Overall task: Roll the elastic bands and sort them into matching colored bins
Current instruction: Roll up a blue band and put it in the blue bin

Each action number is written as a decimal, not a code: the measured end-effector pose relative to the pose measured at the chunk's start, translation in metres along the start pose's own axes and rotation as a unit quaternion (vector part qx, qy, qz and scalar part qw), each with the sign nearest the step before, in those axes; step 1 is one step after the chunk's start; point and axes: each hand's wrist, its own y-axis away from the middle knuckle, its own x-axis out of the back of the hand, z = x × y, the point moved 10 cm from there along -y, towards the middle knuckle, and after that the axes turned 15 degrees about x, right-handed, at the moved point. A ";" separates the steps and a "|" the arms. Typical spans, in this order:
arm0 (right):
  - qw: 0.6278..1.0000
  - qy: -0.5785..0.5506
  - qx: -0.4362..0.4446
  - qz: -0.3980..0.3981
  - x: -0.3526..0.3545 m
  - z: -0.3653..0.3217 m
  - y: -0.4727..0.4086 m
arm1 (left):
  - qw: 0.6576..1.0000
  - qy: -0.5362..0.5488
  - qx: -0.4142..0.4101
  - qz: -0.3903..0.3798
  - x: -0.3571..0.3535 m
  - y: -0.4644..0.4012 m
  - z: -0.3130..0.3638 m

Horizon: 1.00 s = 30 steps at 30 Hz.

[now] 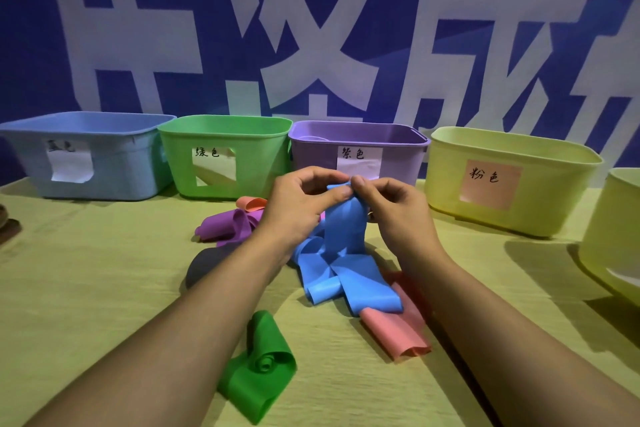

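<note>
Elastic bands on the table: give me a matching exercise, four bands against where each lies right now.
Bands:
1. blue band
2. green band
3. purple band
4. dark grey band

Places:
A. nearest the camera, under the left forearm, partly rolled
B. top end pinched by left hand and right hand, the rest trailing on the table
C. in front of the green bin, left of the left hand
D. just left of the left wrist, nearer than the purple one

Pairs: 1-B, 2-A, 3-C, 4-D
</note>
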 end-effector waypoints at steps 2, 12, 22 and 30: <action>1.000 -0.018 0.005 -0.002 0.000 -0.001 0.000 | 1.000 0.002 0.002 -0.001 0.001 0.000 -0.001; 0.998 -0.052 0.039 -0.014 -0.003 -0.006 -0.003 | 0.997 0.044 0.059 0.002 0.003 -0.003 -0.011; 0.999 -0.041 0.032 -0.018 -0.006 -0.005 -0.001 | 0.996 0.040 0.076 0.001 0.001 -0.001 -0.013; 0.997 0.000 -0.062 -0.040 -0.008 0.006 0.007 | 0.998 0.026 0.048 0.016 0.006 -0.002 -0.009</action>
